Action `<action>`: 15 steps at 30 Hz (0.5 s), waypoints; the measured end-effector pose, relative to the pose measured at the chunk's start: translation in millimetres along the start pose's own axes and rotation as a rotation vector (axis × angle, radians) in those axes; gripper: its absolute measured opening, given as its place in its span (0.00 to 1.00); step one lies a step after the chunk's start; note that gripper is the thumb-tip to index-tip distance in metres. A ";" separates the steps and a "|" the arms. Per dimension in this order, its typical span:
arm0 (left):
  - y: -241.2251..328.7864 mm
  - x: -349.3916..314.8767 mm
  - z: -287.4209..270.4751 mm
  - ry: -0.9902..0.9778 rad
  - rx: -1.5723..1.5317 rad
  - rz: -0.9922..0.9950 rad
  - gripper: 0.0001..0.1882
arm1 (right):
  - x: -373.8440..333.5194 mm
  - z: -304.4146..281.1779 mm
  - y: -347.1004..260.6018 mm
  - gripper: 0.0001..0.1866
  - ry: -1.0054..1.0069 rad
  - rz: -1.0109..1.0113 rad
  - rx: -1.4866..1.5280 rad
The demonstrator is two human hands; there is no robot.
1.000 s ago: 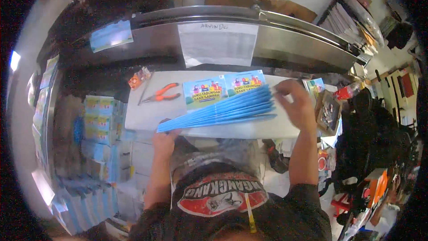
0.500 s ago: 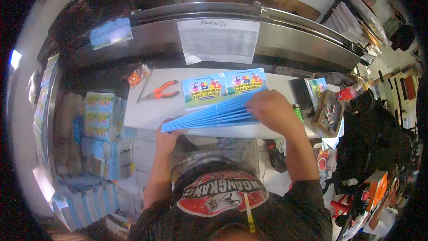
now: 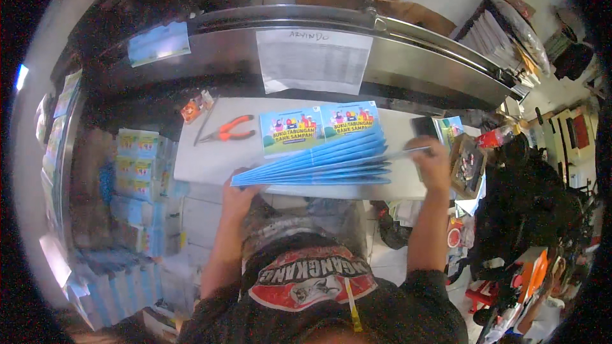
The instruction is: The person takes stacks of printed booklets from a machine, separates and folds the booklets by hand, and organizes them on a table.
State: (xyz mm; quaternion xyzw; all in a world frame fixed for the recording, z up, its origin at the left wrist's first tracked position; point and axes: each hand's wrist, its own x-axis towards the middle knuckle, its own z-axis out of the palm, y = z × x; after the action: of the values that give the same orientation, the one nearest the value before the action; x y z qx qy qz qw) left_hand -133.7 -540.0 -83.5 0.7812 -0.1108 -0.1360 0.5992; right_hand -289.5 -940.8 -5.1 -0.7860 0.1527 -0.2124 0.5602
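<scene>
A fanned stack of blue booklets [image 3: 319, 164] is held over the near edge of the white table [image 3: 210, 165]. My left hand [image 3: 240, 194] grips its narrow left end, where the folds are pressed together; the right ends spread apart. Beyond the stack, two printed booklet covers [image 3: 290, 129] lie side by side, their lower parts hidden by it. My right hand [image 3: 435, 162] is to the right of the fan with its fingers closed. From them a thin, pale strip [image 3: 408, 151] points left toward the loose ends; blur hides its exact kind.
Orange-handled pliers [image 3: 234, 129] and a small orange pack [image 3: 191, 111] lie at the table's left. On the right stands a wooden box [image 3: 467, 165] of small items near a bottle [image 3: 496, 137]. Bundled booklets [image 3: 137, 165] are stacked at left. A metal rail [image 3: 287, 18] runs behind.
My right hand has moved right, away from the stack's right end, and a thin strip now shows in its fingers. The booklet ends have fanned wider. My left hand keeps its grip.
</scene>
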 end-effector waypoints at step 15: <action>-9.6 -11.3 -13.8 -0.011 -0.116 0.128 0.14 | -13.7 -24.9 -136.9 0.16 0.611 -0.458 -0.448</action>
State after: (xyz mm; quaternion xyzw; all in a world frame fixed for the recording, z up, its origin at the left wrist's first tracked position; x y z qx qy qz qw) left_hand -139.5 -521.3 -88.5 0.7355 -0.1559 -0.1078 0.6505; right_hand -313.6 -910.0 129.1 -0.8027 0.1756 -0.5153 0.2435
